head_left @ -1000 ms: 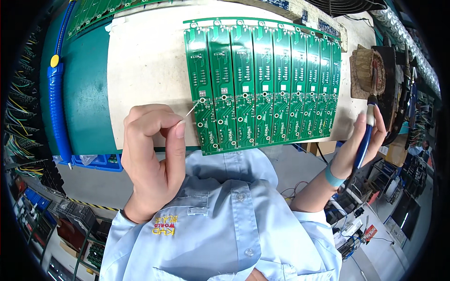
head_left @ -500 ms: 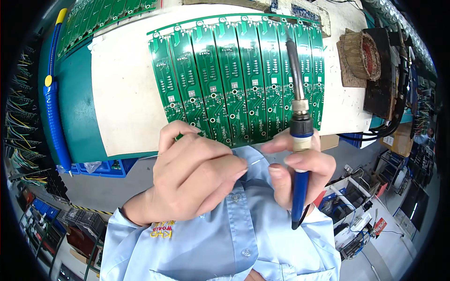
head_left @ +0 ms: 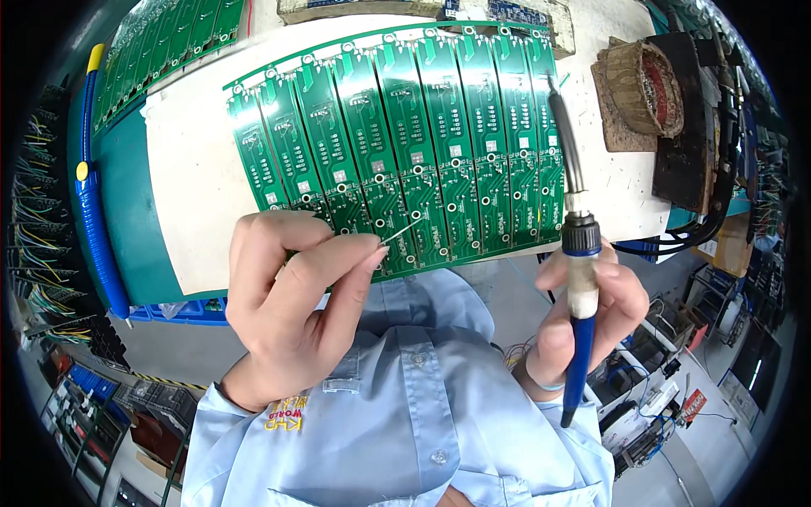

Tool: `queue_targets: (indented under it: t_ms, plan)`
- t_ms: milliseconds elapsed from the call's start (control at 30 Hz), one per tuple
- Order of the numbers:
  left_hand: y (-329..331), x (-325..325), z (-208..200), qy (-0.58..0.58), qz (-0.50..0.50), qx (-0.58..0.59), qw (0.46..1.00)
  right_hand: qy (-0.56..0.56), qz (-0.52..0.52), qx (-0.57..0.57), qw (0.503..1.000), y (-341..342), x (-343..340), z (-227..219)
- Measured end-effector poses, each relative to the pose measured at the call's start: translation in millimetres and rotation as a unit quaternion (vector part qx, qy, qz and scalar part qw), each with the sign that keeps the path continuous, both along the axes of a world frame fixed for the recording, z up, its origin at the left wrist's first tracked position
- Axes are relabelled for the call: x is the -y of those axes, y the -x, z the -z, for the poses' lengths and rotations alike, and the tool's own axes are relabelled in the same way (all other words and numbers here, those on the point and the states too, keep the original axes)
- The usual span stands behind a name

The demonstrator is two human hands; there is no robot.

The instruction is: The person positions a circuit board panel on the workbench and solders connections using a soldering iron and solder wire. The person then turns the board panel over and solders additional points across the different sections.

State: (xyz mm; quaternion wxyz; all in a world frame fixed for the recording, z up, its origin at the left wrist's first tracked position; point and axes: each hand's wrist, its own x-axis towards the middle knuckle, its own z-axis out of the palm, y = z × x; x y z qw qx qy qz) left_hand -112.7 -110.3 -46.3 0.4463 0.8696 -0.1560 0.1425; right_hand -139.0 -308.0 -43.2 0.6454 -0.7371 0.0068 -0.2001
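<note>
Blue plastic, ribbed and yellow-banded, to begin: having a long tubular tool (head_left: 103, 245) at the far left, stretching away from the body on the green surface (head_left: 127, 188), well apart from both hands. Passing rightward, having a second set of green boards (head_left: 165, 51) at the upper left, lying farther off than the main panel.

Pinching a thin pale wire (head_left: 402, 232) between thumb and forefinger of the left hand (head_left: 296, 291), curling the other fingers in. Aiming that wire forward and to the right, showing its free end over the near part of the panel of green circuit boards (head_left: 346, 148); being unable to tell touching from hovering.

Facing that panel directly ahead of both hands, lying on a pale sheet (head_left: 194, 182), running its long axis left to right across the front of the body, pointing its narrow strips away from the chest. Being nearer with the left hand, overlapping the near edge; resting off the near right corner with the right hand (head_left: 612, 300).

Grasping a soldering iron (head_left: 579, 359) in that right hand, pointing its long axis away from the body, nearly square to the panel's, showing the tip over the rightmost strips, well apart from the wire.

Lastly, having a brown round-walled holder (head_left: 629, 89) beyond the panel's right end.
</note>
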Motion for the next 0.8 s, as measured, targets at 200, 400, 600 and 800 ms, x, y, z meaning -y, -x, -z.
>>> queue_targets:
  t_ms: [200, 400, 600, 800]
  plan:
    - [-10.6, 6.9, -2.4, -0.114, -0.028, 0.060, 0.991, 0.182, 0.036, 0.095, 0.978, 11.3, 12.5, -6.8]
    - [-11.0, 15.0, 0.4, -0.114, -0.034, 0.055, 0.991, 0.280, 0.051, 0.121, 0.951, 18.2, 13.5, -6.0]
    - [-14.3, 22.8, 1.5, -0.117, -0.024, 0.064, 0.991, 0.287, 0.077, 0.101, 0.949, 18.7, 17.6, -8.8]
    - [-16.6, 29.4, 3.1, -0.117, -0.027, 0.062, 0.991, 0.291, 0.087, 0.106, 0.947, 18.0, 10.7, -7.3]
